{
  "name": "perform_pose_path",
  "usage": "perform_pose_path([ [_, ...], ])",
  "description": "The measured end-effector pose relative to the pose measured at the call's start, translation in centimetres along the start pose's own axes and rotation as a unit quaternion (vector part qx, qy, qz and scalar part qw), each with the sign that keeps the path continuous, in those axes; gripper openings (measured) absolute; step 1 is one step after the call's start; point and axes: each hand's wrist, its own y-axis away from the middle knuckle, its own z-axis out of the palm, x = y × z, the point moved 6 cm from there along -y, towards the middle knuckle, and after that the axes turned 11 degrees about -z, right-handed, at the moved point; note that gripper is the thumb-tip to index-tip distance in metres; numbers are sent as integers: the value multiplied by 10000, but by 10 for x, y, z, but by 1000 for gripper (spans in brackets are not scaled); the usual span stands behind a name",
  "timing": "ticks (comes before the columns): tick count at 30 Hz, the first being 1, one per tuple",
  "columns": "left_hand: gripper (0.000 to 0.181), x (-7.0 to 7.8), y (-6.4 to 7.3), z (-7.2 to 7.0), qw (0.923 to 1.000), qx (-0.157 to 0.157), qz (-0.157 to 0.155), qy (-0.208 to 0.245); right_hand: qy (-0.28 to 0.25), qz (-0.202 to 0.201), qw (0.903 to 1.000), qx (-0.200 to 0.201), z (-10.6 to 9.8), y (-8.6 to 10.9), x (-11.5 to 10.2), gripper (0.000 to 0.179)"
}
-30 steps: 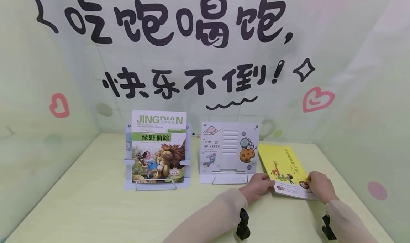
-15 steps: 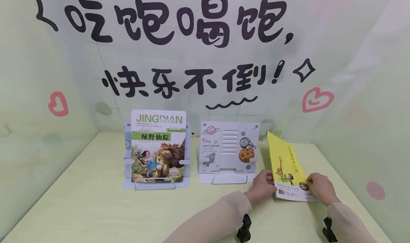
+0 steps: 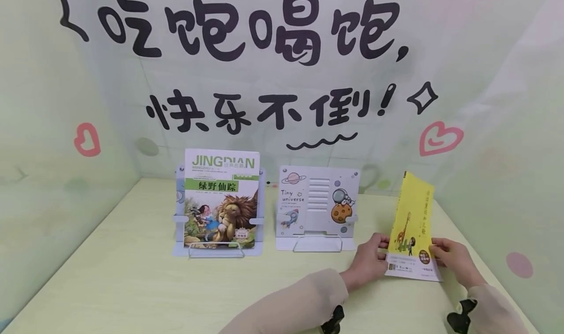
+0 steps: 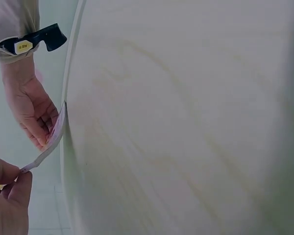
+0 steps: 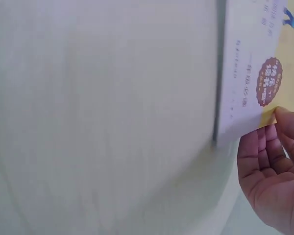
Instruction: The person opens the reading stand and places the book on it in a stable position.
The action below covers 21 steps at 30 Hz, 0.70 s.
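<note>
A yellow paperback book (image 3: 413, 211) with a white lower band tilts up from the table at the right of the head view, its cover slightly bowed. Thumb and fingers of my left hand (image 3: 369, 260) pinch its left edge, seen closely in the left wrist view, where the left hand (image 4: 10, 200) sits at the lower left corner. My right hand (image 3: 456, 259) holds the opposite edge. In the right wrist view, the right hand (image 5: 272, 171) has its thumb on the cover and its fingers beneath. The book's back is hidden.
Left of the yellow book stands a white book stand (image 3: 315, 202) with space drawings. Farther left, a book with a lion cover (image 3: 222, 206) leans upright on a second, bluish stand (image 3: 178, 248). Fabric walls (image 3: 282, 153) enclose the table (image 3: 145, 290) behind and at both sides.
Both hands have raised the yellow book from lying nearly flat to a steep tilt. It has shifted to the right, away from the white stand. Both stands stay put.
</note>
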Motion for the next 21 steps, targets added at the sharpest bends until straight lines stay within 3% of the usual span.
perform_pose_path([
  [4,50,4,1,-8,9996,143,144,-171,-1012,99,9946,228,-6,2,-2,46],
  [10,36,5,4,-27,9989,354,289,-78,-1751,-737,9803,537,-12,3,-26,5],
  [14,39,10,4,-45,9978,529,406,17,-2024,-1185,9691,761,-15,2,-48,8],
  [21,42,20,3,-93,9940,860,654,184,-2024,-1494,9637,890,-7,-7,-95,6],
])
